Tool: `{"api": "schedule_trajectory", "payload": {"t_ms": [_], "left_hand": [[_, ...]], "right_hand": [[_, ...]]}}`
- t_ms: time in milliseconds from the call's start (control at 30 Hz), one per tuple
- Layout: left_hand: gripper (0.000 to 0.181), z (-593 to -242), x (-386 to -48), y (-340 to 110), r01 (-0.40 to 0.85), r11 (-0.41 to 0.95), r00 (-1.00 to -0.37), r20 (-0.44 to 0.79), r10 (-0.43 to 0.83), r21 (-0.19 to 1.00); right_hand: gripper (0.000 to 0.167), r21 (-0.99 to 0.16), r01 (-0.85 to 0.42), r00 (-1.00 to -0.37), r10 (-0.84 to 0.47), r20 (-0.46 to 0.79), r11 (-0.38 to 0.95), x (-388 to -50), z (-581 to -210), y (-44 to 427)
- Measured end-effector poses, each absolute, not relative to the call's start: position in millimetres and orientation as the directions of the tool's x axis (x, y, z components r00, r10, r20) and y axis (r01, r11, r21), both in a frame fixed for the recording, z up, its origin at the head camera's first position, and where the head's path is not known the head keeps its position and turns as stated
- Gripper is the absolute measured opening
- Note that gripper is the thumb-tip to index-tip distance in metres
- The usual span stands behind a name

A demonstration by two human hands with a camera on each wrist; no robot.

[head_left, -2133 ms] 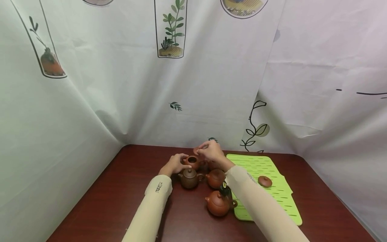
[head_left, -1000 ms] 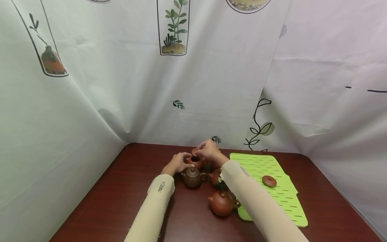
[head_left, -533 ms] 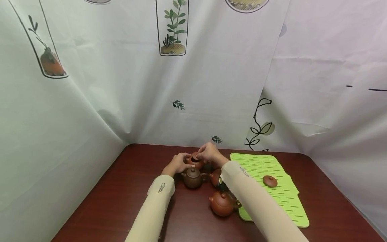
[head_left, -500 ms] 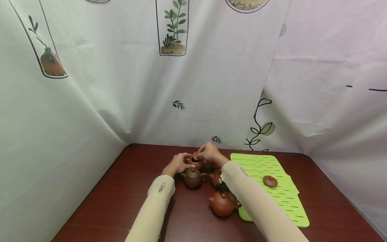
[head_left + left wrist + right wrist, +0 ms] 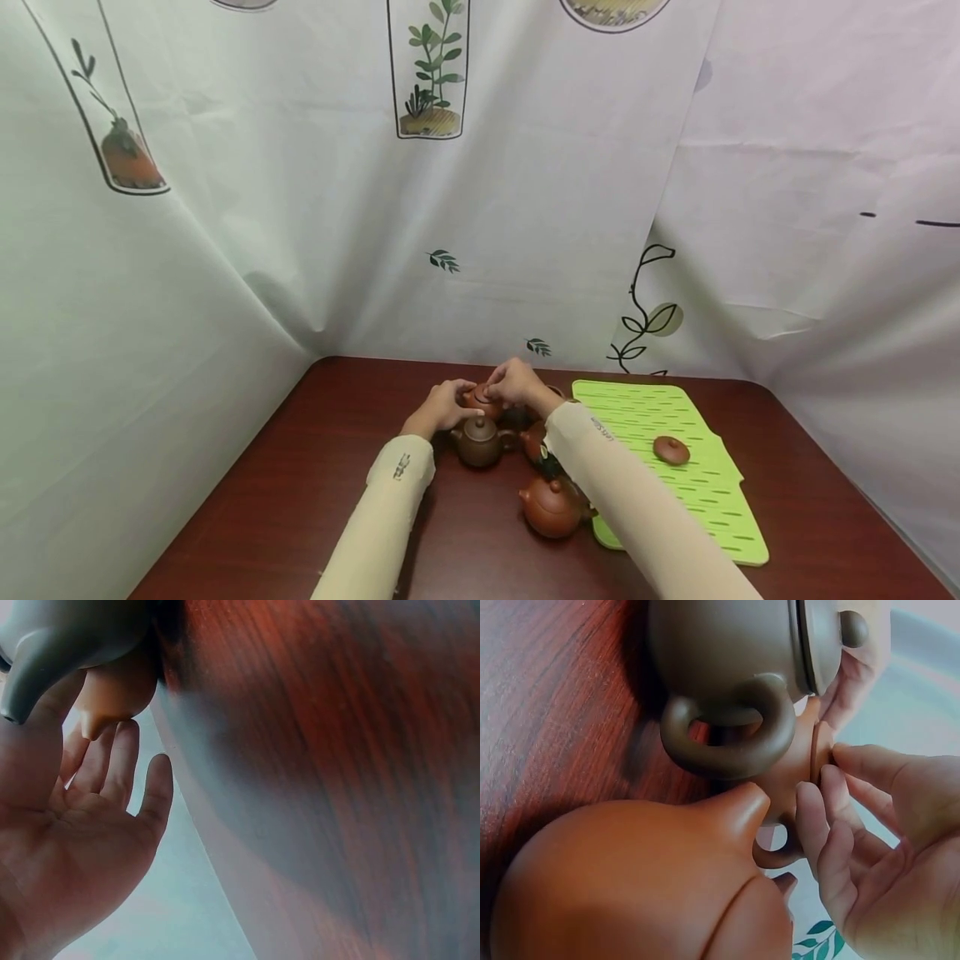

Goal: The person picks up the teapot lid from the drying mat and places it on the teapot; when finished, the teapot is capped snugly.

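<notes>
At the table's far side my left hand (image 5: pixel 437 407) holds the body of a small reddish clay teapot (image 5: pixel 492 411); in the left wrist view its fingers lie beside that teapot's spout (image 5: pixel 93 724). My right hand (image 5: pixel 517 386) pinches the reddish lid (image 5: pixel 823 748), which sits at the teapot's mouth. Whether the lid is fully seated I cannot tell. Just in front stands a dark brown teapot (image 5: pixel 478 444) with its lid on; my left thumb is close behind it. Another reddish teapot (image 5: pixel 622 877) is near my right wrist, partly hidden by the sleeve in the head view.
A lidded reddish teapot (image 5: pixel 551 510) stands nearer the front. A loose reddish lid (image 5: pixel 671 450) lies on the green slotted mat (image 5: pixel 720 508) at the right. A small dark thing with a pale mark (image 5: pixel 545 454) shows beside the right sleeve. Printed cloth (image 5: pixel 480 308) hangs behind the table.
My right hand has lowered the lid from above the teapot onto its mouth, and the dark opening is now covered. My left hand keeps its hold on the teapot.
</notes>
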State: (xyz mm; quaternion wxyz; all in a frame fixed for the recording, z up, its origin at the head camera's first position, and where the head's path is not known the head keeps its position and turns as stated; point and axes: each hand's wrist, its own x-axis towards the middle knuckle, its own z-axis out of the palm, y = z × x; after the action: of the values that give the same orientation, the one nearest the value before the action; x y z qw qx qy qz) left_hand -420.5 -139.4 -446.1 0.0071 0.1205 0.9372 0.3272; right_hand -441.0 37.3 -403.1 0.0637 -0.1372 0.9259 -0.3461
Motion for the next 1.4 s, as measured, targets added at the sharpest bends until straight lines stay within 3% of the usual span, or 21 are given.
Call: {"api": "schedule_trajectory", "payload": {"t_ms": [733,1100,1400], "left_hand": [[0.057,-447,-421,-138,0.233,0.742,-0.969,0.084,0.233,0.629],[0.057,-445,-418,-139,0.241,0.71,-0.965,0.085,0.248,0.662],[0.057,-445,-417,-140,0.221,0.691,-0.969,0.073,0.237,0.689]], "right_hand": [[0.012,-0.664,-0.216,-0.948,-0.316,-0.033,0.716,-441,-405,41],[0.022,-0.827,-0.189,-0.922,-0.386,-0.036,0.529,-437,-399,62],[0.024,-0.795,-0.232,-0.923,-0.385,-0.002,0.561,-430,-384,77]]}}
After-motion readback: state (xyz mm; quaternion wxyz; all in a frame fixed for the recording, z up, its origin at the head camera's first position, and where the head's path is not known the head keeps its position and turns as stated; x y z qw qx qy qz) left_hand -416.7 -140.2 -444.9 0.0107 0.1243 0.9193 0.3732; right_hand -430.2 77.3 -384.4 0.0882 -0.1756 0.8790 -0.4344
